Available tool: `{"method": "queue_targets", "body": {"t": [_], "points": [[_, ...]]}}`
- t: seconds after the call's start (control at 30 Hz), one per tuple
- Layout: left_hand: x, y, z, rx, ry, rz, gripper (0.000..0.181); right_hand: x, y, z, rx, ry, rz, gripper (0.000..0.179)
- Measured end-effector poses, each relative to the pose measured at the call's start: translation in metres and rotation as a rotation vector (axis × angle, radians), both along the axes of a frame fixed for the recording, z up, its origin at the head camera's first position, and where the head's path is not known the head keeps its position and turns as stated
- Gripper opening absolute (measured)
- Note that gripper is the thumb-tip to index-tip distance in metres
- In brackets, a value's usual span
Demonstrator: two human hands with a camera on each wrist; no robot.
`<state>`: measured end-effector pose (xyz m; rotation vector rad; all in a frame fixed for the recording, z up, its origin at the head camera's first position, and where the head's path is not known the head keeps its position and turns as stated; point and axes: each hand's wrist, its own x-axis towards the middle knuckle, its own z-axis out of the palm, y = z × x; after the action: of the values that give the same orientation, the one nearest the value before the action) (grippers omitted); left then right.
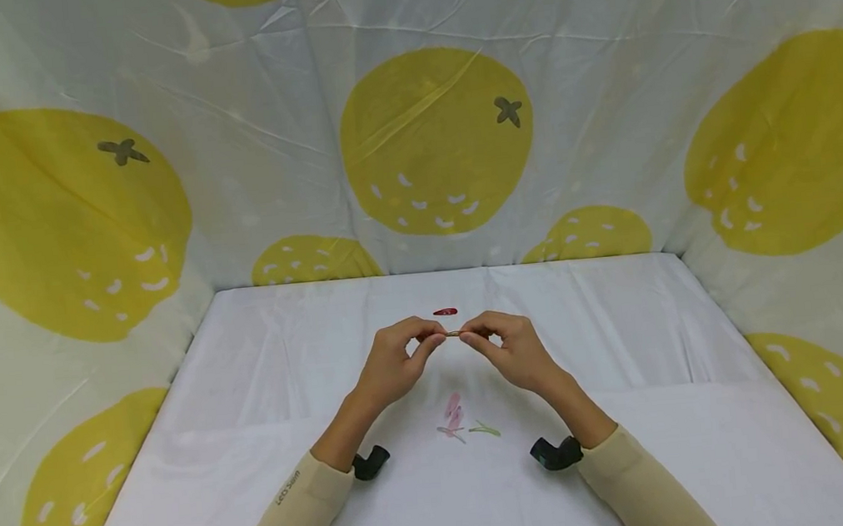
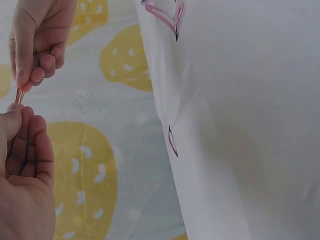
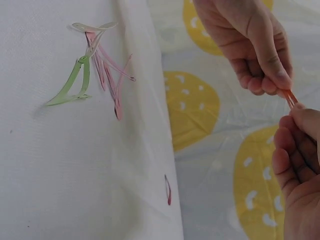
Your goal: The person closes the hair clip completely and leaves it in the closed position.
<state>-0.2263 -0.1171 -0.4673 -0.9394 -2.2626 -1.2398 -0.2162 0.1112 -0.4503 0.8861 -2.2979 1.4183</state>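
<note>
Between both hands, an orange snap hair clip [image 3: 291, 99] is stretched end to end above the white tabletop. My left hand [image 1: 395, 357] pinches one end with thumb and forefinger. The other end is pinched by my right hand [image 1: 512, 351] in the same way, the other fingers curled inward. Just beyond the hands, a closed red hair clip [image 1: 445, 312] lies on the cloth. Nearer the body, a small group holds pink hair clips [image 3: 102, 70], a green hair clip [image 3: 72, 87] bent open, and a pale hair clip [image 3: 95, 27].
The table [image 1: 272, 451] has a white cloth with fold lines. Lemon-printed fabric [image 1: 437, 140] hangs behind it and along both sides. Dark wrist devices [image 1: 556, 453] sit under the cuffs of the beige sleeves [image 1: 300, 507].
</note>
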Motion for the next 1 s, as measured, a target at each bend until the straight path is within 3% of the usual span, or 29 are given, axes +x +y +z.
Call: {"method": "queue_targets", "body": {"t": [0.1, 0.3, 0.5, 0.83, 1.0], "points": [[0.0, 0.0, 0.001, 0.003, -0.035, -0.015, 0.008, -0.004, 0.003, -0.004, 0.007, -0.012, 0.004, 0.009], [0.002, -0.001, 0.003, 0.017, -0.092, -0.044, 0.008, 0.006, 0.002, 0.013, -0.014, -0.069, 0.04, 0.008], [0.0, -0.001, 0.002, 0.048, -0.122, -0.067, 0.008, 0.004, 0.002, 0.012, -0.041, -0.133, 0.086, 0.009], [-0.002, -0.003, 0.0, 0.03, -0.092, -0.026, 0.008, 0.005, 0.0, 0.013, -0.111, -0.108, 0.079, 0.007], [-0.003, -0.003, -0.002, 0.031, -0.085, 0.011, 0.01, -0.002, 0.001, 0.001, -0.11, -0.132, 0.045, 0.006]]}}
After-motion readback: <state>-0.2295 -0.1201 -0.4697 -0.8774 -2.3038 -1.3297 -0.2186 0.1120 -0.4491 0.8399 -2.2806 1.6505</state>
